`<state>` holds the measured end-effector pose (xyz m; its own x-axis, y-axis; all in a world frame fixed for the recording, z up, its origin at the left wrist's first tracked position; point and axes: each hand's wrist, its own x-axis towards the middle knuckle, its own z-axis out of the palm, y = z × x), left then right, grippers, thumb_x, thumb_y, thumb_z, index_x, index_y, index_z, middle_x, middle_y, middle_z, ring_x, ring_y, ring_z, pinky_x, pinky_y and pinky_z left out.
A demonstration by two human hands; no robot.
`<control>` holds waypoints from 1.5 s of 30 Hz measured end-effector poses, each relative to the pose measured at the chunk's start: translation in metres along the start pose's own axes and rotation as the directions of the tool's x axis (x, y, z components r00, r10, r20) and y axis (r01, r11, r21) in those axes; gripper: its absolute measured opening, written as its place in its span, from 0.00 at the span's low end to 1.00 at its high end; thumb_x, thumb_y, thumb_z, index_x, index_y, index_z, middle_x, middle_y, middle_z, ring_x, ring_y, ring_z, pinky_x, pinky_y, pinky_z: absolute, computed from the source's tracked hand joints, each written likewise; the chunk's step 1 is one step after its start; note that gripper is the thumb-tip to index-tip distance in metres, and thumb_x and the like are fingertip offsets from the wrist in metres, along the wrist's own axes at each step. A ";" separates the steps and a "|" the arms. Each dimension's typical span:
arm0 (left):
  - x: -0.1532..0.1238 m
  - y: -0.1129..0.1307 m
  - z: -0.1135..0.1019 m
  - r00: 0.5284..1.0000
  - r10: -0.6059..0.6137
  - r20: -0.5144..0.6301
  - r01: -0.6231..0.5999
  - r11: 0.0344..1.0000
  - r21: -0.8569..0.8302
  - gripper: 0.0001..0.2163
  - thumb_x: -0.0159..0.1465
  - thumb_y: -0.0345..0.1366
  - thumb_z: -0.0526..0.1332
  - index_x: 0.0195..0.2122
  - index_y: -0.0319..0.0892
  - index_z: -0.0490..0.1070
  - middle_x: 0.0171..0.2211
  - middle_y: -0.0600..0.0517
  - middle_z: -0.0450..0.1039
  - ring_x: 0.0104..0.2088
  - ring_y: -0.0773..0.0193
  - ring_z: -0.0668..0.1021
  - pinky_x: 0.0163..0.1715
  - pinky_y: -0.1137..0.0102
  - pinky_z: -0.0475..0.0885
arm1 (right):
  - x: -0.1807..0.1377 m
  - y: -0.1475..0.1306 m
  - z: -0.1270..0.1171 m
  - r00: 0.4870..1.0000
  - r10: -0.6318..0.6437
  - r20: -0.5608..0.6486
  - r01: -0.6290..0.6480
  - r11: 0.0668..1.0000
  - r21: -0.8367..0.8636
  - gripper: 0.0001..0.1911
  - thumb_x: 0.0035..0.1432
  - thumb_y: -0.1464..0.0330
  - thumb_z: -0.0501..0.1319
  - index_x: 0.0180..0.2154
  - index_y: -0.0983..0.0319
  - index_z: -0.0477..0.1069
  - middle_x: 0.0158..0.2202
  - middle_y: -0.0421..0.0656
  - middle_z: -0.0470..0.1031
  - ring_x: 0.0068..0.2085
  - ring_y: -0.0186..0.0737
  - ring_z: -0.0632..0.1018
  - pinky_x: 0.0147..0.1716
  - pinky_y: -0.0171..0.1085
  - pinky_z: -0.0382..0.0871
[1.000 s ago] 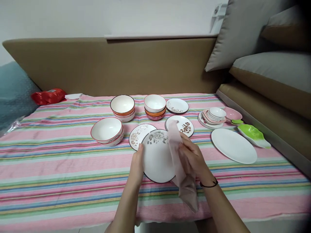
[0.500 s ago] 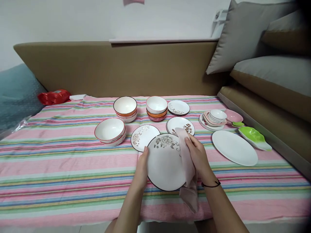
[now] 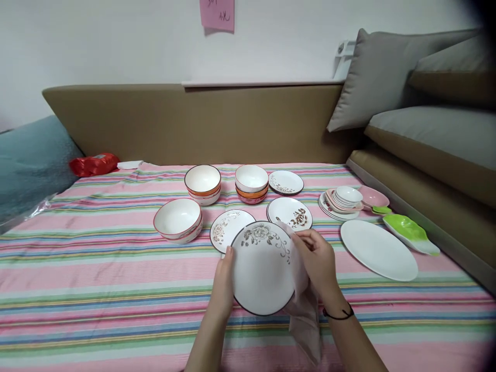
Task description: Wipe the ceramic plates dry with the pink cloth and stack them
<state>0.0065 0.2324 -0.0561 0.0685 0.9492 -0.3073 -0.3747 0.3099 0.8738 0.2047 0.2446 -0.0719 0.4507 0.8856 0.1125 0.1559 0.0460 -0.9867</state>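
Note:
A round white plate with a dark rim and a grey flower pattern is held tilted above the striped cloth. My left hand grips its left edge, thumb on the face. My right hand is closed on a pale pink cloth pressed against the plate's right edge; the cloth hangs down below the wrist. Just behind the plate lie two flowered plates, one at the left and one at the right.
On the pink striped tablecloth stand stacked bowls, a small plate, a stack of small dishes, a pink dish, a white oval platter and a green leaf dish. A red packet lies far left. Sofa cushions rise at the right.
The pink cloth has slid from the plate's face to its right edge, my right hand following. The view has tipped upward, so everything sits lower in the picture.

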 end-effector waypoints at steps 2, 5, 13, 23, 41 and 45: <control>0.000 0.001 -0.003 0.999 -0.002 0.035 0.000 0.999 0.054 0.30 0.60 0.57 0.56 0.48 0.33 0.76 0.40 0.41 0.80 0.43 0.46 0.79 0.41 0.62 0.73 | 0.001 0.004 0.000 0.991 0.063 -0.116 -0.047 0.990 0.135 0.15 0.54 0.55 0.64 0.33 0.60 0.70 0.26 0.37 0.71 0.29 0.35 0.71 0.29 0.33 0.64; 0.003 -0.001 -0.006 0.996 -0.060 0.072 0.052 0.993 0.108 0.31 0.59 0.59 0.56 0.43 0.32 0.78 0.38 0.40 0.80 0.42 0.46 0.79 0.42 0.61 0.72 | 0.002 0.005 0.003 0.972 0.175 -0.157 -0.093 0.899 0.429 0.14 0.54 0.55 0.64 0.35 0.58 0.70 0.29 0.35 0.70 0.30 0.33 0.70 0.30 0.31 0.65; 0.001 -0.002 -0.001 0.986 -0.111 0.121 0.104 0.993 0.063 0.32 0.59 0.59 0.56 0.49 0.33 0.75 0.43 0.40 0.79 0.47 0.46 0.78 0.48 0.59 0.70 | 0.000 -0.005 0.004 0.985 0.128 0.116 -0.162 0.919 0.359 0.16 0.53 0.54 0.64 0.36 0.58 0.71 0.35 0.40 0.76 0.37 0.41 0.75 0.36 0.36 0.69; -0.003 0.004 0.004 0.994 -0.106 -0.025 0.105 0.994 -0.025 0.31 0.57 0.58 0.60 0.46 0.32 0.76 0.42 0.38 0.79 0.48 0.44 0.77 0.52 0.56 0.67 | -0.004 0.004 0.010 0.967 -0.253 0.026 0.252 0.943 -0.219 0.20 0.57 0.57 0.61 0.48 0.59 0.69 0.45 0.48 0.73 0.47 0.49 0.74 0.44 0.45 0.70; 0.013 -0.004 -0.004 0.987 -0.156 0.036 0.151 0.982 0.113 0.33 0.46 0.65 0.63 0.32 0.34 0.79 0.30 0.38 0.80 0.37 0.41 0.80 0.42 0.54 0.72 | -0.002 -0.001 0.010 0.939 -0.336 -0.068 0.310 0.917 -0.250 0.12 0.55 0.59 0.62 0.28 0.59 0.77 0.42 0.49 0.73 0.41 0.47 0.75 0.36 0.42 0.71; 0.007 0.002 -0.006 0.986 -0.163 0.017 0.159 0.976 0.150 0.33 0.49 0.64 0.62 0.33 0.33 0.80 0.31 0.38 0.80 0.35 0.42 0.80 0.42 0.55 0.72 | 0.006 -0.006 -0.007 0.900 -0.364 -0.242 0.282 0.906 -0.315 0.14 0.53 0.56 0.63 0.27 0.60 0.76 0.35 0.47 0.71 0.39 0.48 0.73 0.40 0.46 0.67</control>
<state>0.0010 0.2392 -0.0585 0.1443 0.8867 -0.4393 -0.2161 0.4614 0.8604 0.2125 0.2466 -0.0643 0.5610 0.6684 0.4884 0.5451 0.1457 -0.8256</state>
